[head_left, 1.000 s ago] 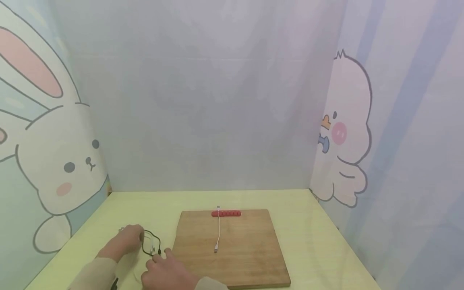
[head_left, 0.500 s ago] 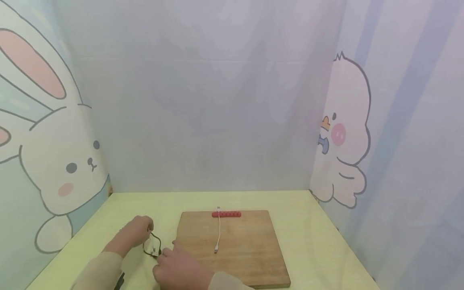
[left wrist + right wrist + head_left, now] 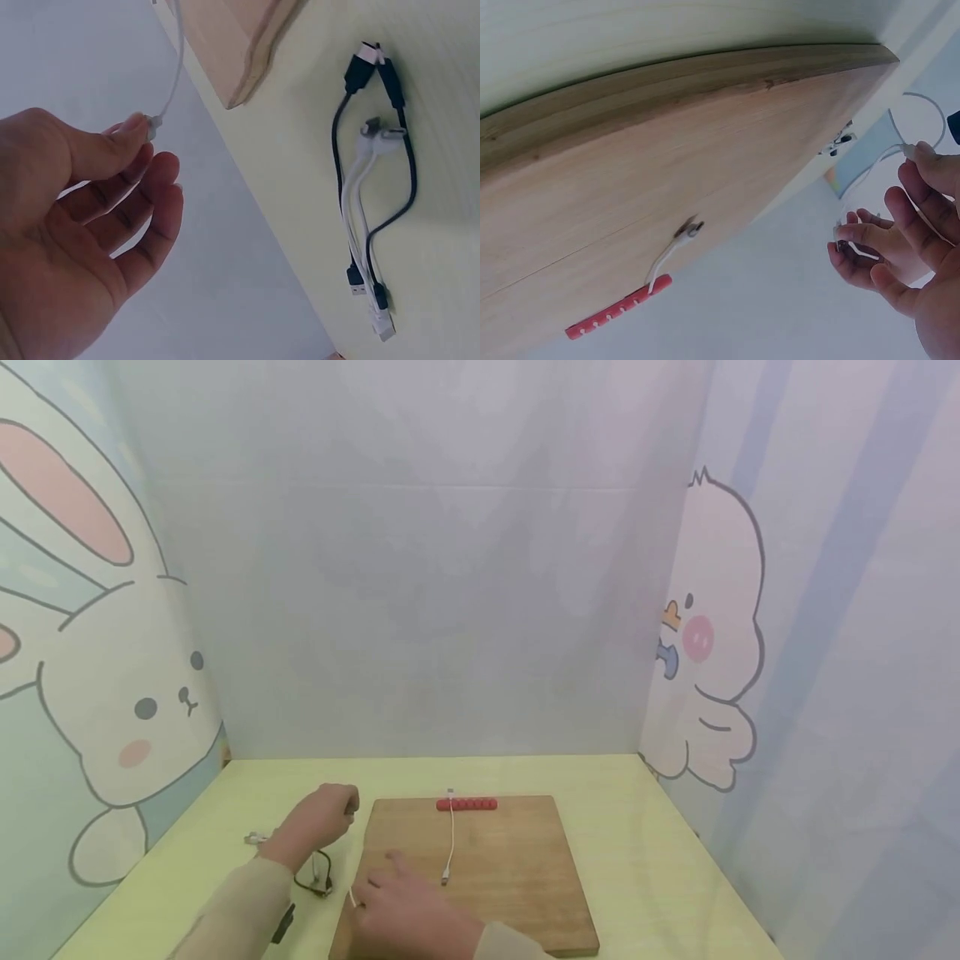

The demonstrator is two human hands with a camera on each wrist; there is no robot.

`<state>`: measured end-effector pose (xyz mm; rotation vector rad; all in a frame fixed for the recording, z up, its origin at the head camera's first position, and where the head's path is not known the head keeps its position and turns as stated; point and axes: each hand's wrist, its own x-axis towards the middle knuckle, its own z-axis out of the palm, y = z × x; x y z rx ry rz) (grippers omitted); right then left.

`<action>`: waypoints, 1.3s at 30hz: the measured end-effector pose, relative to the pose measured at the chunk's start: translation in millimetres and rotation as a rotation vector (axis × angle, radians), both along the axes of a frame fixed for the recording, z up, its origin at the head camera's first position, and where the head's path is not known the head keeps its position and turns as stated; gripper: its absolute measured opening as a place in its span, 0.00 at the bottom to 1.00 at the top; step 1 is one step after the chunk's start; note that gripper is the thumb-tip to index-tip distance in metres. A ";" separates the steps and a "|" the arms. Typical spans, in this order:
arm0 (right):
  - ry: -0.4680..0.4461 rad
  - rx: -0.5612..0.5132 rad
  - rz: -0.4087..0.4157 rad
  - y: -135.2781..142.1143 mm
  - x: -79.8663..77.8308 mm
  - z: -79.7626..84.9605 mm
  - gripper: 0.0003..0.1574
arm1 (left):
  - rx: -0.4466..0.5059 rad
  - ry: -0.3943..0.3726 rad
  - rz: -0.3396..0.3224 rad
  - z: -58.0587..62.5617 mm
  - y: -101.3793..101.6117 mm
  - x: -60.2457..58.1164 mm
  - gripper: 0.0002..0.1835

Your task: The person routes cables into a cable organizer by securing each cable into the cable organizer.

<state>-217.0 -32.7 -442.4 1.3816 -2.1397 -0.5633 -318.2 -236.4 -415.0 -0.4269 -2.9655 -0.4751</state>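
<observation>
My left hand (image 3: 322,818) is raised beside the board's left edge. In the left wrist view, its thumb and fingers pinch one plug of a white charging cable (image 3: 180,60). My right hand (image 3: 405,902), above the board's near left part, pinches the same cable's other end (image 3: 910,152). Between the hands the cable hangs in a curve. A red cable organizer (image 3: 467,804) with a row of slots lies along the wooden board's (image 3: 517,877) far edge. One slot holds another white cable (image 3: 453,839), which runs down the board toward me.
Left of the board lie several loose cables: black ones (image 3: 411,169) and white ones (image 3: 347,210), their plugs bunched together. Walls printed with cartoon animals enclose the pale yellow table (image 3: 637,827) at the back and sides.
Both hands have moved right, away from the loose cables, and the left has also moved farther back. A white cable now shows between them, apart from the pile.
</observation>
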 end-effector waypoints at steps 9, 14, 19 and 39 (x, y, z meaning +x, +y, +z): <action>0.092 -0.072 -0.025 20.8 -13.0 -2.9 0.06 | -0.016 0.021 -0.031 5.8 27.3 -8.8 0.09; 0.026 -0.046 -0.084 28.5 -20.6 -3.0 0.08 | -0.029 0.021 -0.033 8.2 39.3 -12.0 0.08; -0.017 -0.048 -0.121 36.3 -26.9 -3.4 0.08 | -0.036 0.031 -0.038 7.7 49.9 -15.7 0.08; -0.049 -0.080 -0.198 61.9 -36.2 -11.7 0.12 | 0.012 0.107 -0.109 13.5 98.7 -30.0 0.07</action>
